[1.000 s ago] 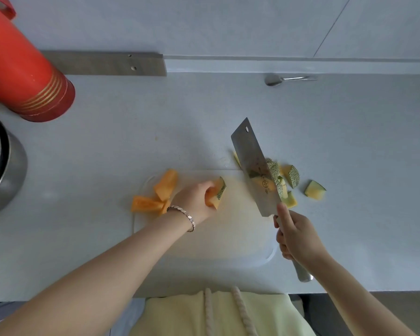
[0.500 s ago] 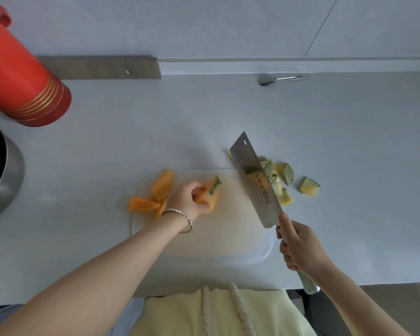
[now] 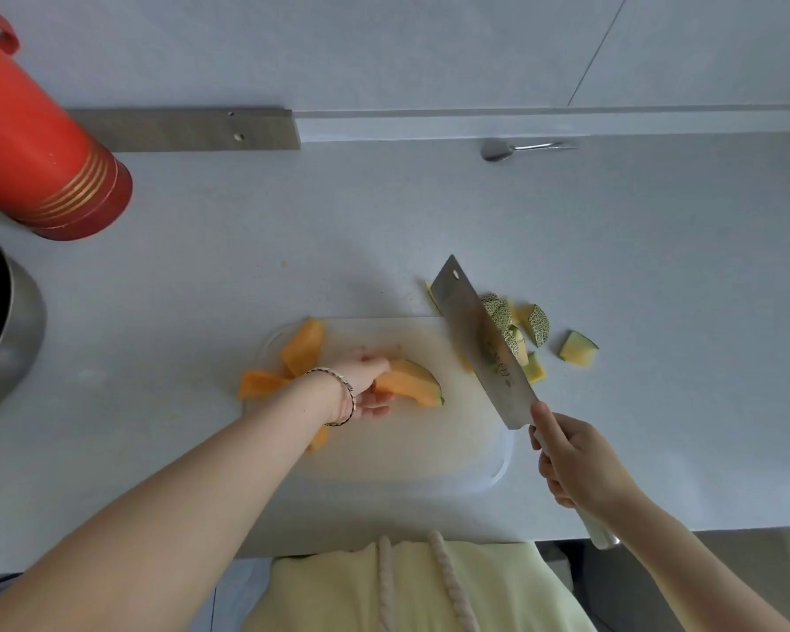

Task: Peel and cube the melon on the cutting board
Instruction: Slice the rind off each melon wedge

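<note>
A translucent white cutting board [image 3: 411, 453] lies on the counter in front of me. My left hand [image 3: 366, 385] holds an orange melon wedge [image 3: 411, 383] with a strip of green rind, lying flat near the board's middle. Peeled orange melon slices [image 3: 299, 348] lie at the board's left end. My right hand [image 3: 575, 458] grips the handle of a cleaver [image 3: 480, 344], its blade raised at a slant over the board's right edge. Cut rind pieces [image 3: 527, 328] are piled on the counter just right of the blade.
A red thermos [image 3: 42, 166] and a steel pot [image 3: 5, 321] stand at the far left. A metal spoon [image 3: 516, 149] lies by the back wall. One rind chunk [image 3: 578, 348] sits apart on the counter. The counter's front edge runs close to my body.
My left hand has laid the melon wedge down flat on the board, where it was held up before. The cleaver has swung slightly lower and back toward the board's right edge.
</note>
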